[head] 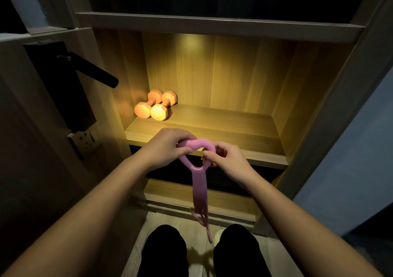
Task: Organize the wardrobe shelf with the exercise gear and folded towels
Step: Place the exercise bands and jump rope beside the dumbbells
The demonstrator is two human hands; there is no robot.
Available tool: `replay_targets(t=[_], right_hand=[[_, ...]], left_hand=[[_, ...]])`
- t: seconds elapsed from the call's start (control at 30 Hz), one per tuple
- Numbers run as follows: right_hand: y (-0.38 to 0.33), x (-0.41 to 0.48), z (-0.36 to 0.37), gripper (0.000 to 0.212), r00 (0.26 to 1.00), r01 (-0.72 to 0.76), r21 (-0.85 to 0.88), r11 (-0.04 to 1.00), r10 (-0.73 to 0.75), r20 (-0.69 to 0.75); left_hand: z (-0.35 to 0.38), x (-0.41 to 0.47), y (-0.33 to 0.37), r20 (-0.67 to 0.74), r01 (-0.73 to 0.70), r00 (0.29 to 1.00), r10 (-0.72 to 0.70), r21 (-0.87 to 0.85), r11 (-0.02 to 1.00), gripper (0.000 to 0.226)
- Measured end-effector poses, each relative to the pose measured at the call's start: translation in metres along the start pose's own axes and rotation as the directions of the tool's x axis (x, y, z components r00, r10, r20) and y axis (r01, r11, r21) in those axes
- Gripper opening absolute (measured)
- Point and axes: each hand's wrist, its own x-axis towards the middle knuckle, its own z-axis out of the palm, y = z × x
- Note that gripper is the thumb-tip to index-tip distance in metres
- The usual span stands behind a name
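Note:
A pink resistance band [198, 183] with a looped, textured handle hangs in front of the lit wardrobe shelf [212, 128]. My left hand [168, 147] grips the left side of the handle loop. My right hand [225, 159] pinches the loop's right side. The band's tubes dangle down between my knees. Two orange dumbbells [155, 106] lie side by side at the shelf's back left corner. No towels are in view.
A door with a black lever handle [93, 70] stands at the left, close to the wardrobe's side panel. Another shelf board [212, 23] runs above the lit one, and a lower shelf [191, 193] sits below. The wardrobe's right wall [319, 106] bounds the compartment.

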Motion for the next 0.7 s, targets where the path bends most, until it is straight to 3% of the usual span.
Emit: replay_targets(t=[0.2,0.47,0.57,0.7], right_hand=[[-0.006,0.002,-0.006,0.014,0.997,-0.031,0.05,0.998,0.035,-0.074],[-0.043,0.015,-0.017,0.005,1.0,0.008,-0.113,0.994,-0.009,-0.008],[-0.057,0.022,-0.017,0.009,0.999,0.005,-0.122,0.993,-0.009,-0.031],[-0.071,0.027,-0.016,0.014,0.998,-0.004,-0.09,0.996,-0.001,-0.061]], left_hand=[[0.009,-0.004,-0.001,-0.036,0.152,0.98,-0.193,-0.484,0.862,0.01],[-0.001,0.003,0.006,-0.071,0.165,0.967,-0.244,-0.555,0.815,0.011],[-0.002,0.008,0.008,-0.101,0.172,0.948,-0.303,-0.641,0.748,0.009],[0.017,0.007,0.005,0.008,0.208,0.951,-0.309,-0.755,0.622,0.016]])
